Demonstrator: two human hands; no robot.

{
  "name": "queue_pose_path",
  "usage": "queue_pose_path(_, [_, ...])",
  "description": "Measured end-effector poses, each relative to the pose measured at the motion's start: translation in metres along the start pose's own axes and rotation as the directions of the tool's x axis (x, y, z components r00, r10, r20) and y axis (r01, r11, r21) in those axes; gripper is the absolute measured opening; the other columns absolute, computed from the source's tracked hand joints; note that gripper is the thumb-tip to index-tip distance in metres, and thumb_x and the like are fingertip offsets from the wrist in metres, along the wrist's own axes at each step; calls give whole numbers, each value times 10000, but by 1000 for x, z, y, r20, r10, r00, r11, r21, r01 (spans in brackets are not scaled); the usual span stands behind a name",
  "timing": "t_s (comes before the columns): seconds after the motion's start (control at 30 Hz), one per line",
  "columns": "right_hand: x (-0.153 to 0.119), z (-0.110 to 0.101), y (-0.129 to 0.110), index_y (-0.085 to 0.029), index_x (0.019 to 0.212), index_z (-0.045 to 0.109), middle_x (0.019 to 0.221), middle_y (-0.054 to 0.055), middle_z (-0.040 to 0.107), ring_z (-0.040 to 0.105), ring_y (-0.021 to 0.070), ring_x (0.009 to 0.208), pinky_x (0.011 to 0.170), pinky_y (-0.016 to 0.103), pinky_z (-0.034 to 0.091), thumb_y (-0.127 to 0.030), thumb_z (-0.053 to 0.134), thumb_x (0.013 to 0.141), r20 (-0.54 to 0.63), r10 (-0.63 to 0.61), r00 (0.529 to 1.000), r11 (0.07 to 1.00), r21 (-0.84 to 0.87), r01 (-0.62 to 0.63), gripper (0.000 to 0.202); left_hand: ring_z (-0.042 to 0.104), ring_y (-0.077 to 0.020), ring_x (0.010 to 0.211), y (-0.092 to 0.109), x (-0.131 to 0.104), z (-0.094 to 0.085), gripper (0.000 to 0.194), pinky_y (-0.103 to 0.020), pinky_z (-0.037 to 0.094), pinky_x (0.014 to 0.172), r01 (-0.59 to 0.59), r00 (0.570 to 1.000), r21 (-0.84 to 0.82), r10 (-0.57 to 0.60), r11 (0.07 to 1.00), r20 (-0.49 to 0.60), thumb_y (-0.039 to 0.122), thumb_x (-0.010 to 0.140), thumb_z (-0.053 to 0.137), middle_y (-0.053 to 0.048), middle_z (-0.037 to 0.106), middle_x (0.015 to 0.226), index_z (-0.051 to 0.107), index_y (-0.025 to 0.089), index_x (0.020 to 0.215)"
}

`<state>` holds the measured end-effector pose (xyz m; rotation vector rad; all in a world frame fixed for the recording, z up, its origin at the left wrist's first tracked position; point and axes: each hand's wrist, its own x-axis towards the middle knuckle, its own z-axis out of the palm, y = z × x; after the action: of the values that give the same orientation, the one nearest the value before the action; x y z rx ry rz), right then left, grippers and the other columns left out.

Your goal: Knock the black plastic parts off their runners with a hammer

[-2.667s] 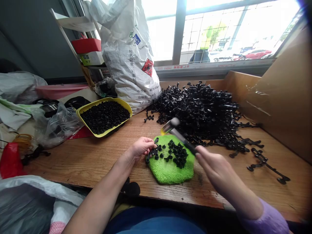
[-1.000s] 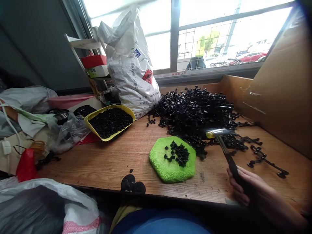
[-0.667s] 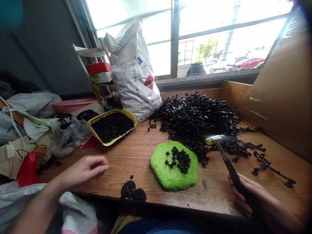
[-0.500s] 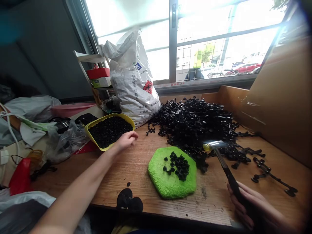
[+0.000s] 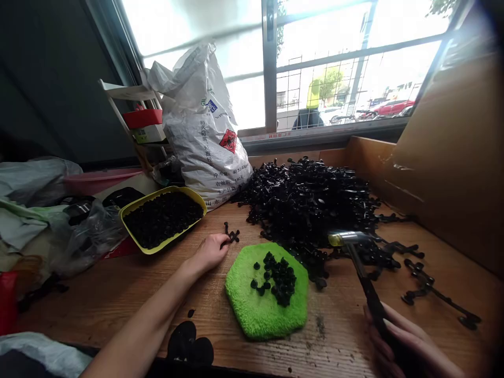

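Note:
My left hand [image 5: 212,251] pinches a small black branched part [image 5: 233,235] just above the wooden table, left of the green hexagonal pad [image 5: 252,315]. Several small black round pieces [image 5: 284,281] lie on the pad. At the lower right, my right hand [image 5: 394,336] grips the black handle of a hammer [image 5: 368,286]; its head, metal with a yellow face, is raised in front of a big heap of black branched parts [image 5: 311,199]. A yellow tray [image 5: 147,251] full of small black pieces stands left of my left hand.
Behind the tray stands a large white sack [image 5: 205,147]. A cardboard sheet [image 5: 452,157] leans at the right. Loose black branched parts [image 5: 437,289] lie near it. Black discs [image 5: 189,341] sit at the front edge, and plastic bags [image 5: 98,231] at the left.
My left hand has moved down and right from beside the tray and has taken hold of a black branched part. The hammer stays raised in my right hand. The view has shifted slightly.

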<state>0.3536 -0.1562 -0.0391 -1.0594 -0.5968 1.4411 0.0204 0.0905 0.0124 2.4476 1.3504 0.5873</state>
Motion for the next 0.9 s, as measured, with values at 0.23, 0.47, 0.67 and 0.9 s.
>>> queue_pose_path(0.23, [-3, 13, -10, -243, 735, 537, 453, -43, 423, 340, 87, 272, 306, 228, 241, -508, 600, 725, -62, 26, 998, 996, -87, -31, 272, 524, -202, 1113, 11, -64, -35, 531, -350, 380, 967, -237, 966, -60, 242, 970, 92, -2, 709, 400, -42, 593, 1208, 627, 245, 1121])
queue_pose_path(0.47, [-11, 17, -12, -221, 813, 477, 521, -68, 424, 350, 58, 345, 341, 184, 253, -502, 576, 768, 11, -41, 999, 995, -87, 42, 301, 512, -210, 1117, 23, -73, -27, 469, -368, 359, 975, -407, 897, 81, 380, 910, 227, 70, 780, 446, -56, 583, 1215, 557, 248, 1199])
queue_pose_path(0.67, [-13, 18, -16, -219, 841, 472, 538, -64, 429, 368, 65, 372, 358, 192, 278, -527, 567, 766, 14, -18, 1000, 989, -147, 20, 330, 558, -232, 903, 18, -78, -24, 219, -365, 410, 837, -250, 968, 69, 252, 966, -21, 193, 820, 464, -92, 644, 918, 645, 186, 942])
queue_pose_path(0.9, [-12, 17, -15, -234, 819, 494, 528, -50, 432, 368, 84, 362, 362, 217, 257, -513, 542, 788, -21, 7, 1000, 989, -149, -10, 285, 410, -49, 472, 34, -79, -18, 266, -150, 280, 392, 219, 921, -908, -383, 356, 72, 391, 719, 651, 14, 552, 669, 593, 145, 804])
